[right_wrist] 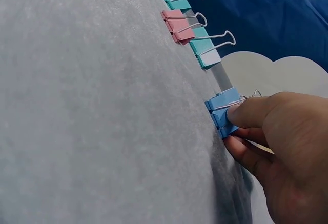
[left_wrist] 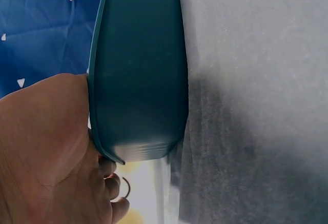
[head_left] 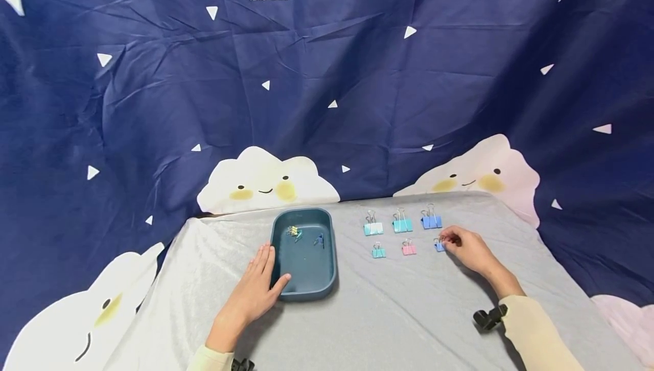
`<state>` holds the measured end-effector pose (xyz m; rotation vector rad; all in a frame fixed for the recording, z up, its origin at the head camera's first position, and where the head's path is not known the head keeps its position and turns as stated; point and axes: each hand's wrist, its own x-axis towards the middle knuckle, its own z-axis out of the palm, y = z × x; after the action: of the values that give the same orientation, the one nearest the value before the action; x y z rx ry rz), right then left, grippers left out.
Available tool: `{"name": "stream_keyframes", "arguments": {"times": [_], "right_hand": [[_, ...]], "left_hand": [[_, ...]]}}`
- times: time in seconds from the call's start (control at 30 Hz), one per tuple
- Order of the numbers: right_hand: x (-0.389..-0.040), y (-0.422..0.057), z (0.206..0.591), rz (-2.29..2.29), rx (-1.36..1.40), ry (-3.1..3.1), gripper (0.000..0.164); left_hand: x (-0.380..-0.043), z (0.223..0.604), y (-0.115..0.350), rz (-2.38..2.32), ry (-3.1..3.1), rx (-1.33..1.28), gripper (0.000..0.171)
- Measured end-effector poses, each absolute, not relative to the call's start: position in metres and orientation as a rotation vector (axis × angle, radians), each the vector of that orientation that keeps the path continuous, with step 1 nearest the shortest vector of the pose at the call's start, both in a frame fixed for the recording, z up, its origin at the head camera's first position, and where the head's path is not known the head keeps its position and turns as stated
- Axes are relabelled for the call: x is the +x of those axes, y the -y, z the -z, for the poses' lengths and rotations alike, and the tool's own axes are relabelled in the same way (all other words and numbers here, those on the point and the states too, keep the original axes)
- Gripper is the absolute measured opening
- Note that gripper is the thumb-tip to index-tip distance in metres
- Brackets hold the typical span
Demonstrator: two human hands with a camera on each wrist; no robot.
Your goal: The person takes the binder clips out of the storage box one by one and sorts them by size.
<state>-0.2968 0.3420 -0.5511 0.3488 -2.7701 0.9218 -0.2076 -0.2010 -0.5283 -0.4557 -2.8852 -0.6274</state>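
Observation:
My right hand [head_left: 471,253] pinches a small blue binder clip [head_left: 439,245] between thumb and fingers, at the right end of the nearer row of clips. In the right wrist view the thumb lies over the side of this blue clip [right_wrist: 220,119]. A small pink binder clip [head_left: 409,248] and a small teal one [head_left: 378,252] stand to its left. My left hand [head_left: 254,290] rests against the left rim of a dark teal tray [head_left: 305,295], its fingers extended along the edge and the thumb over the rim.
Behind the small clips stand larger ones: white-and-teal [head_left: 373,228], teal [head_left: 403,226] and blue [head_left: 431,222]. Inside the tray lie a little cluster of yellow and green clips [head_left: 294,233] and a dark blue clip [head_left: 319,240]. A blue curtain [head_left: 327,150] hangs behind the grey cloth [head_left: 398,314].

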Motion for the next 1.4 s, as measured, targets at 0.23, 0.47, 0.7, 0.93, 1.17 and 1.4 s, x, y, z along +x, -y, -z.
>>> {"name": "stream_keyframes", "arguments": {"times": [0.23,0.47,0.7,0.93,1.17,1.4], "right_hand": [[-0.295,-0.341,0.552,-0.946,0.341,2.768,0.019],[-0.295,-0.34,0.553,-0.96,0.345,2.733,0.021],[-0.293,-0.338,0.55,-0.969,0.37,2.717,0.028],[-0.291,-0.333,0.544,-0.912,0.341,2.686,0.026],[-0.29,-0.318,0.524,-0.849,0.38,2.633,0.017],[-0.286,-0.289,0.502,-0.971,0.51,2.603,0.013]], "left_hand": [[-0.208,0.525,0.201,0.605,2.956,-0.414,0.084],[-0.211,0.519,0.2,0.577,3.005,-0.39,0.086],[-0.21,0.52,0.201,0.577,3.0,-0.394,0.086],[-0.211,0.522,0.202,0.573,2.995,-0.402,0.087],[-0.21,0.52,0.201,0.597,2.993,-0.405,0.086],[-0.211,0.522,0.202,0.585,2.988,-0.408,0.086]]}}
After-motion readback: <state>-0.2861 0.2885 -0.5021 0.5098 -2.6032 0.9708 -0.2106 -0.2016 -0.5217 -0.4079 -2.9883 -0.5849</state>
